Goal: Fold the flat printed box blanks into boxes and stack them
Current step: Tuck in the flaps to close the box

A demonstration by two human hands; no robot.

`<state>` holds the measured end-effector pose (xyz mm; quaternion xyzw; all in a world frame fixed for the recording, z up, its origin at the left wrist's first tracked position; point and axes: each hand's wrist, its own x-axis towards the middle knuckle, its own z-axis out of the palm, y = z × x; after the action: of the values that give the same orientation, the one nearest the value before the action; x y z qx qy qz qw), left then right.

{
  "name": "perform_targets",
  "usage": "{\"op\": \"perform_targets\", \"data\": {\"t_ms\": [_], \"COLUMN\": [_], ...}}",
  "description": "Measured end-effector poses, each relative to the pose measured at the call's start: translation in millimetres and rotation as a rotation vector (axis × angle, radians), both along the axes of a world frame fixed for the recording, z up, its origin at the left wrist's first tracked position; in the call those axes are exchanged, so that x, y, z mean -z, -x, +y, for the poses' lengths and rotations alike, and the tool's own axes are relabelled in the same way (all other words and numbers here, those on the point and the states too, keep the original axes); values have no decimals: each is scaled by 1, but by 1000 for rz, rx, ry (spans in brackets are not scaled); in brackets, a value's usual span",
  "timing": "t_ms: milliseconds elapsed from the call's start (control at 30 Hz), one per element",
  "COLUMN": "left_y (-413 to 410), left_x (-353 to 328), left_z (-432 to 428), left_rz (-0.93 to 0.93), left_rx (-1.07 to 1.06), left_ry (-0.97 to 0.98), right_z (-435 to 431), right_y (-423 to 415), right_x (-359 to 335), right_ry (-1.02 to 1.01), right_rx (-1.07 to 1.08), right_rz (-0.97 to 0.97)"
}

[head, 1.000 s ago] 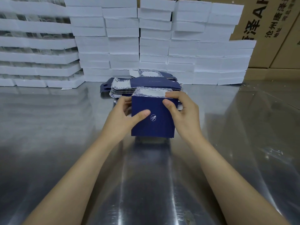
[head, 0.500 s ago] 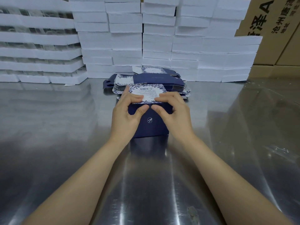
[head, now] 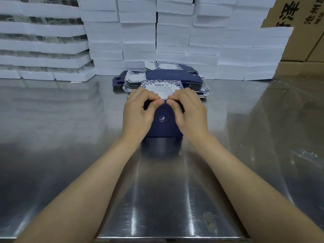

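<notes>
On the steel worktop (head: 70,137) stands a navy box (head: 164,123) bearing a small white emblem. Its white flap (head: 162,87) carries a barcode and print too small to read. The left hand (head: 138,111) and right hand (head: 190,113) pinch the flap's near edge with curled fingers. Behind lie flat blanks (head: 168,77), white foam stacks (head: 138,32) and a carton (head: 301,23) printed with cut-off Chinese characters.

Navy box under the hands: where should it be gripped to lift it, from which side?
Likely its two side walls, one hand from each side: the navy box stands upright on the table, and its top flap, pinched at the front edge, looks unsecured.
</notes>
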<state>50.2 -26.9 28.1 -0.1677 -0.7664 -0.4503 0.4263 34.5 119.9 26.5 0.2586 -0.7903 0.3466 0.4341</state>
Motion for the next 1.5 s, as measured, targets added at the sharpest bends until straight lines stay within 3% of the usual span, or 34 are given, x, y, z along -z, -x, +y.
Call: {"op": "perform_targets", "data": {"t_ms": [233, 333, 467, 900, 1033, 1167, 1267, 1400, 1500], "left_y": [1, 3, 5, 8, 7, 6, 0, -14, -17], "left_x": [-4, -5, -13, 2, 21, 30, 14, -20, -36], "left_z": [-21, -12, -35, -32, -37, -47, -42, -36, -41], "left_rz": [-91, -68, -150, -1, -177, -548, -448, -224, -409], "left_rx": [142, 90, 226, 169, 220, 308, 343, 181, 296], "left_ry": [29, 34, 91, 148, 14, -15, -55, -385, -635], "right_z": [16, 11, 19, 15, 18, 21, 23, 29, 33], "right_y": [6, 7, 6, 12, 10, 10, 4, -7, -11], "right_x": [0, -1, -1, 2, 15, 11, 0, -24, -34], "right_ry": [46, 84, 39, 107, 186, 300, 274, 460, 324], "right_rx": [-187, -182, -222, -283, -276, -329, -293, -358, -309], "right_rz": [-54, -71, -62, -71, -237, -543, -386, -195, -18]}}
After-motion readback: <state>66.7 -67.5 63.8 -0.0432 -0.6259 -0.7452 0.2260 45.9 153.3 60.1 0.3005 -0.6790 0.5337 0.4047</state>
